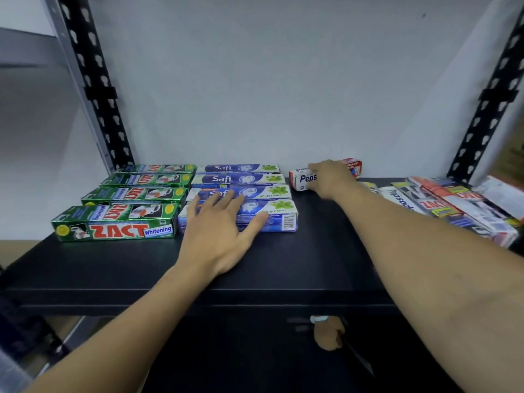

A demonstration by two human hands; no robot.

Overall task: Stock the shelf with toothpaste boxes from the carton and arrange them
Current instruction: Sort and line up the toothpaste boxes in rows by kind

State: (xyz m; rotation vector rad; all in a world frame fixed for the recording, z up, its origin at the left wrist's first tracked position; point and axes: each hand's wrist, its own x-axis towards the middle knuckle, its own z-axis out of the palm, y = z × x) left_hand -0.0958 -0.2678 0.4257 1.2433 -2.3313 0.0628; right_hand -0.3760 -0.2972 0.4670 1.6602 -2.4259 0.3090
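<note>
Starting w/ the Pepsodent box (304, 178): parked way at the far edge of the shelf (312, 251), close to the back wall, just right of the Safi column (241, 180) w/ a small gap between. Gripped from above by the right hand (330, 177), draped over the top w/ the thumb side down the near face. Can't see the fingertips tbh, hidden behind the hand, so no telling how tight. Nothing else in that grip.

Then the left hand (224, 225): spread flat and wide, pressing on the two nearest boxes of the Safi column, holding nothing. Prob just steadying the row. Further left, four green Zact boxes (119, 222) lined up near-to-far, right beside the Safi ones.

Off to the right: messy pile of loose boxes (453, 208) lying at angles, incl. more Pepsodent and Zact, not arranged yet.

Stuff that could go wrong imo:
- Sliding the Pepsodent box left too hard = bumping the far end of the Safi column and skewing it.
- Leaning on the Safi boxes w/ a flat palm = crushing thin card, or shoving the front one out of line w/ the Zact boxes.
- Dragging the right forearm back across the pile = knocking boxes off the near edge.
</note>
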